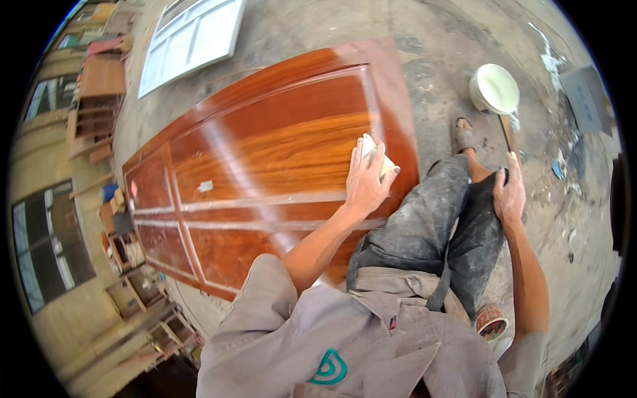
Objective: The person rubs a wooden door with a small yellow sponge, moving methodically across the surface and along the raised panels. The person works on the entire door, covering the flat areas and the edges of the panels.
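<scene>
A glossy reddish-brown wooden door (265,159) lies flat to my left, with pale whitish bands along its mouldings. My left hand (369,186) presses a pale cream pad (387,166) against the panel near the door's right end; the pad's exact kind is partly hidden by the fingers. At my knee, my right hand (509,198) has its fingers closed at the lower end of a thin brown stick-like tool (509,136). That tool reaches up toward a white bucket (496,89) of pale creamy stuff.
A white framed panel (192,43) lies beyond the door. A small reddish tub (491,323) stands by my right side, and a grey box (586,99) is at the far right. White splashes mark the concrete. Wooden furniture pieces (99,109) line the left wall.
</scene>
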### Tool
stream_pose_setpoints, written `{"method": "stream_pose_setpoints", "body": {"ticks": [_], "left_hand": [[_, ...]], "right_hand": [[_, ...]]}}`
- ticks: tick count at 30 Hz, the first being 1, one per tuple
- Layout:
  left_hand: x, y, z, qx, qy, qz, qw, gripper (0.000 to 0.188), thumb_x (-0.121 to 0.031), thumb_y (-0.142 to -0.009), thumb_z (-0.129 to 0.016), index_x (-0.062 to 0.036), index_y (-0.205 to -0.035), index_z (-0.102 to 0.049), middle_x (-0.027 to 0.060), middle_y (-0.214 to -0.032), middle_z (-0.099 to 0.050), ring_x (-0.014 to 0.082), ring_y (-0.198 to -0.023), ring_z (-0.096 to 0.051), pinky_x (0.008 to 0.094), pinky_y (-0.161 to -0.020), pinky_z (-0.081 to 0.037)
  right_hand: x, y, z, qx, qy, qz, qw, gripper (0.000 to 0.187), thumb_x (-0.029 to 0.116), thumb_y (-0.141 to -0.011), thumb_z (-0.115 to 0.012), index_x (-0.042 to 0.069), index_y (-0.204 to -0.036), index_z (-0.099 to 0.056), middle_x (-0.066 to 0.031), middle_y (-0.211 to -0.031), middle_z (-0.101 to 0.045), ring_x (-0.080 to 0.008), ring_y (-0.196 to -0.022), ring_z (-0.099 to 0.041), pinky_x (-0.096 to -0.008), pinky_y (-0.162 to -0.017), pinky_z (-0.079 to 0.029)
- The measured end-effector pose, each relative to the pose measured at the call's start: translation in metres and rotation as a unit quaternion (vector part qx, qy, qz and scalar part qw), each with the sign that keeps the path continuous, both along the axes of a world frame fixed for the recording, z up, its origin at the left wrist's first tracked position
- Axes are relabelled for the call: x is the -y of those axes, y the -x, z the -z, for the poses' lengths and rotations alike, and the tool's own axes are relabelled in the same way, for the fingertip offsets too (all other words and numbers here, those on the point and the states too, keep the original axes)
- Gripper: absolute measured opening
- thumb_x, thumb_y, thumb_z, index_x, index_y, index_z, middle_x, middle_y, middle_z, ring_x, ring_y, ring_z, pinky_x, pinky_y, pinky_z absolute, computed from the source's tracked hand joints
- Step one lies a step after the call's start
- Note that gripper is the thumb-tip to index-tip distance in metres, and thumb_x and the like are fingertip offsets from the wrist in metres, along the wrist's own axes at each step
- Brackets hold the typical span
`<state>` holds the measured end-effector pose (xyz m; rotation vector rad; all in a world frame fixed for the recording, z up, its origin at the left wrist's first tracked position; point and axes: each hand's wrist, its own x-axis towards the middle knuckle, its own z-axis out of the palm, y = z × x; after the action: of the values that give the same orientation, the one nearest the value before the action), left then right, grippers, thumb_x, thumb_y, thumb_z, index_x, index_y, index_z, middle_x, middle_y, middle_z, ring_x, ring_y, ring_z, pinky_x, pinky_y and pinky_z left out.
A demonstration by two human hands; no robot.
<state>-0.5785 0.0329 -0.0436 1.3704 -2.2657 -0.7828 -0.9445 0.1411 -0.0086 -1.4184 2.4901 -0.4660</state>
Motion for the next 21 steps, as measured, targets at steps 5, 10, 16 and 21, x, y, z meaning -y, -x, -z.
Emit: {"method": "stream_pose_setpoints", "body": {"ticks": [5,10,16,21], "left_hand": [[0.009,-0.21,0.006,0.173,0.121,-0.326,0.922,0.062,-0.045,-0.106,-0.059,0.0003,-0.148,-0.058,0.0376,-0.143,-0.055,0.0533,-0.152,-0.03,0.0632,-0.125,-0.023],[0.052,-0.405,0.011,0.394,0.037,-0.396,0.829,0.072,-0.037,-0.104,-0.059,-0.0038,-0.163,-0.033,0.0338,-0.125,-0.067,0.0505,-0.13,-0.055,0.056,-0.112,-0.042],[0.074,-0.522,0.04,0.435,-0.1,-0.316,0.837,0.077,-0.032,-0.104,-0.054,-0.0123,-0.169,-0.019,0.0248,-0.126,-0.072,0.0441,-0.105,-0.07,0.0518,-0.093,-0.053],[0.087,-0.525,0.038,0.437,-0.022,-0.233,0.869,0.049,-0.026,-0.105,-0.048,0.0,-0.147,-0.049,0.0239,-0.113,-0.074,0.0423,-0.1,-0.071,0.0533,-0.086,-0.055]], "right_hand": [[-0.002,-0.001,0.007,-0.022,-0.004,-0.04,0.999,0.051,0.025,-0.107,-0.051,0.003,-0.153,-0.051,-0.0208,-0.158,-0.052,-0.0399,-0.144,-0.05,-0.0445,-0.118,-0.041],[-0.01,0.007,0.01,-0.007,-0.023,-0.012,1.0,0.049,0.023,-0.106,-0.051,0.002,-0.15,-0.054,-0.0216,-0.158,-0.051,-0.0391,-0.146,-0.049,-0.0438,-0.119,-0.04],[0.005,-0.017,-0.012,-0.017,-0.019,0.014,1.0,0.047,0.023,-0.102,-0.052,0.004,-0.145,-0.057,-0.0202,-0.155,-0.055,-0.0396,-0.139,-0.055,-0.0463,-0.114,-0.046],[-0.004,-0.014,-0.012,-0.044,-0.021,0.019,0.999,0.048,0.022,-0.101,-0.053,0.001,-0.144,-0.057,-0.0199,-0.156,-0.053,-0.04,-0.138,-0.055,-0.0467,-0.115,-0.046]]}}
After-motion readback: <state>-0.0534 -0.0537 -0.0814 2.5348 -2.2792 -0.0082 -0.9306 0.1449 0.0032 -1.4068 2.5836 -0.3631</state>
